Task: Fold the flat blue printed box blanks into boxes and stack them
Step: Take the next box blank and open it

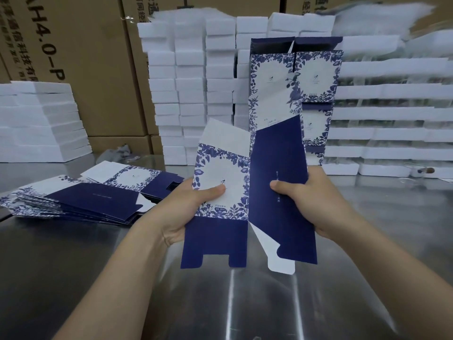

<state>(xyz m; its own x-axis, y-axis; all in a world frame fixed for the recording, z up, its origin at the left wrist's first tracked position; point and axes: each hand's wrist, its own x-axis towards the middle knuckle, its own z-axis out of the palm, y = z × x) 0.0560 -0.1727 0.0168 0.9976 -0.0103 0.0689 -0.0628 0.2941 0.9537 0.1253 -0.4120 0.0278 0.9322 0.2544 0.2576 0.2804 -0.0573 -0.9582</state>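
I hold one blue printed box blank [245, 192] upright above the metal table, partly opened along its middle crease. My left hand [188, 207] grips its floral white panel, thumb on the front. My right hand [316, 200] grips its plain dark blue panel, thumb on the front. A fanned pile of flat blanks [81, 197] lies on the table at the left. Folded blue boxes [316, 94] stand stacked upright behind the blank, at the back centre.
The shiny metal table [245, 303] stretches below my arms. White foam trays [191, 94] are stacked along the back, more [39, 123] at the left. Tall brown cartons [81, 57] stand behind them. Clear plastic trays [392, 119] are piled at the right.
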